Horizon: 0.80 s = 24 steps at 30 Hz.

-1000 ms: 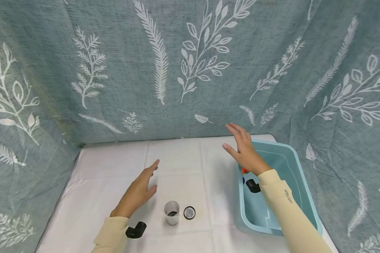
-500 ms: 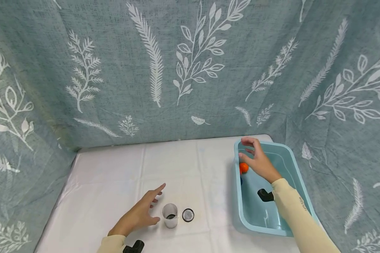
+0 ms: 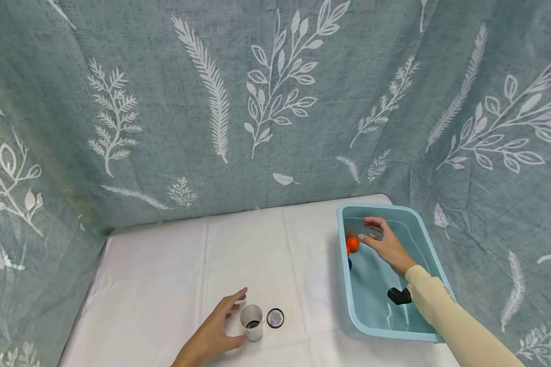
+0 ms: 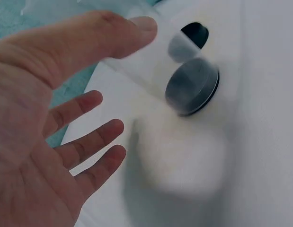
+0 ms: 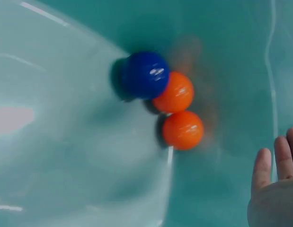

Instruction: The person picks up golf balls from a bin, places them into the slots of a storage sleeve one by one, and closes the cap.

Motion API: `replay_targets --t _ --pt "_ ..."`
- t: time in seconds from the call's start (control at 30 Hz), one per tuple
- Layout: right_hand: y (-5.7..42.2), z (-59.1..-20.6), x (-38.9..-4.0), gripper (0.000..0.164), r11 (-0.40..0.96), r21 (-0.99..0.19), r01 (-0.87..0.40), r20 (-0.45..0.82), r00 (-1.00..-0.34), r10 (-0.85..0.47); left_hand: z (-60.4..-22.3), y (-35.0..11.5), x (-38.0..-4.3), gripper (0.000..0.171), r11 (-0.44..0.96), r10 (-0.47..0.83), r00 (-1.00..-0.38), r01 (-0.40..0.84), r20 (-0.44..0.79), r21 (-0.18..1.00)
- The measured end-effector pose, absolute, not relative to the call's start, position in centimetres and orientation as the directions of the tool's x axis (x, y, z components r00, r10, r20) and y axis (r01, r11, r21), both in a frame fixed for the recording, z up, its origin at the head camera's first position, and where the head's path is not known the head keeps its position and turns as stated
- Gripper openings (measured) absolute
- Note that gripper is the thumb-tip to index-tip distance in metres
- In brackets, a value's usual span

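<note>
1. Curtain (image 3: pixel 165 112): leaf-patterned; hung beyond the tub (image 3: pixel 395 335) and along its right side, presumably as a screen.
2. Table (image 3: pixel 156 275): white-covered; carries the tub toward its right end, apparently to keep working surface left of the tub.
3. Tub: blue, open upward; its raised walls probably serve to retain anything that rolls.
4. Right hand (image 3: pixel 385 244): over the tub's interior. Grip released: fingers bent, thumb parted, nothing grasped. The rounded posture would suit a small object.
5. Left hand (image 3: pixel 218 329): left of the tub. Grip relaxed, thumb and fingers apart, the gap facing the cup (image 3: pixel 252 334); contact cannot be determined. The spread seems matched to the cup's width.
6. Cup: translucent, upright, left of the tub; mouth up, likely for access from above.
7. Disc (image 3: pixel 275 318): dark-rimmed, lying flat between cup and tub, a stable position.
8. Blue ball (image 5: pixel 145 75): inside the tub, by its left wall.
9. Orange ball (image 5: pixel 183 130) and second orange ball (image 5: pixel 179 93): farther along that tub wall, probably bunched because round objects settle there.
</note>
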State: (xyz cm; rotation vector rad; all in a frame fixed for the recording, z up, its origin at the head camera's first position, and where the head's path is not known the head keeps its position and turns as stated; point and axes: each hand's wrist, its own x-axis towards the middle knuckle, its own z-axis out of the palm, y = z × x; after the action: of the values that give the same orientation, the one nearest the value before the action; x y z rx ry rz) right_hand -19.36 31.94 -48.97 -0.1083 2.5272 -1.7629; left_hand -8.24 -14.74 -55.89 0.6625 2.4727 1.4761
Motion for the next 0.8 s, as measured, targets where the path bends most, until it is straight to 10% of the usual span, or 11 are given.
replay_targets --t 0.8 --pt "32.7 -54.6 -20.0 0.069 0.404 -0.875 0.265 -0.282 -0.959 0.018 -57.2 -12.8 -6.4 0.046 0.415 0.338 -0.941 0.175 0.027 0.893"
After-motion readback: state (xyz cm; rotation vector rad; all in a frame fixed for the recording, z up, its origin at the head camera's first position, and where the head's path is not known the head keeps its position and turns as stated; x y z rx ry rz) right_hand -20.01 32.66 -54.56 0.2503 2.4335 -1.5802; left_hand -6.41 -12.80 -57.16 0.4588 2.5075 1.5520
